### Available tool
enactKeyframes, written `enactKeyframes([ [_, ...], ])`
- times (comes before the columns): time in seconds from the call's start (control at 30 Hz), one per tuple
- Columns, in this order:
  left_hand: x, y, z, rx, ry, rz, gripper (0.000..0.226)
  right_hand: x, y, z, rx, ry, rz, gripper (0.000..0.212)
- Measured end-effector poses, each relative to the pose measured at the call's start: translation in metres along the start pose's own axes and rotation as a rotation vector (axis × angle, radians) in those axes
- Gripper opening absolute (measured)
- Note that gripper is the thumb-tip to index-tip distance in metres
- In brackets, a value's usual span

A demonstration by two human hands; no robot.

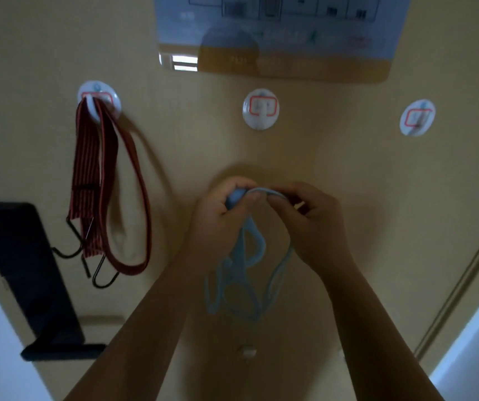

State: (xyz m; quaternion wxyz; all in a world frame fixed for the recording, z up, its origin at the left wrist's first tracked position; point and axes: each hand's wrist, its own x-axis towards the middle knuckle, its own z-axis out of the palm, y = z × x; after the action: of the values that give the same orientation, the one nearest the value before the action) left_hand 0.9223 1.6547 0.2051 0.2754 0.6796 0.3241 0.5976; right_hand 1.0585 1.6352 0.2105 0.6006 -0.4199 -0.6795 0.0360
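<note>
Your left hand [218,215] and right hand [313,218] both pinch the top of the blue cord [241,273], fingers curled tight on a short span stretched sideways between them, and the rest hangs below in loose loops. The bare middle hook [260,109] sits well above that span, about midway between your hands (the red strap [96,180] hangs on another hook [99,101] off to the left), so the lift looks straight up.
</note>
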Motion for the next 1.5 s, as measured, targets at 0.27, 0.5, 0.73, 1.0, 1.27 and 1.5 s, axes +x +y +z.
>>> enactKeyframes([
  [0.27,0.063,0.029,0.003,0.492,0.21,0.274,0.025,0.084,-0.005,0.003,0.103,0.071,-0.162,0.01],
  [0.5,0.094,0.05,0.006,0.635,0.291,0.24,0.018,0.116,-0.006,0.009,0.268,0.094,-0.039,0.014],
  [0.73,0.101,0.049,0.005,0.56,0.249,0.111,0.02,0.109,0.008,0.012,0.258,0.008,0.092,0.02],
  [1.0,0.058,0.019,0.017,0.46,0.335,0.108,0.021,0.078,0.022,0.021,0.085,0.051,0.065,0.026],
  [1.27,-0.039,-0.029,0.019,0.243,0.182,-0.109,0.009,-0.04,0.069,0.024,0.269,-0.055,0.304,0.021],
  [1.5,-0.095,-0.047,0.059,0.167,-0.156,-0.252,0.031,-0.124,0.092,0.013,0.181,-0.226,0.331,0.043],
])
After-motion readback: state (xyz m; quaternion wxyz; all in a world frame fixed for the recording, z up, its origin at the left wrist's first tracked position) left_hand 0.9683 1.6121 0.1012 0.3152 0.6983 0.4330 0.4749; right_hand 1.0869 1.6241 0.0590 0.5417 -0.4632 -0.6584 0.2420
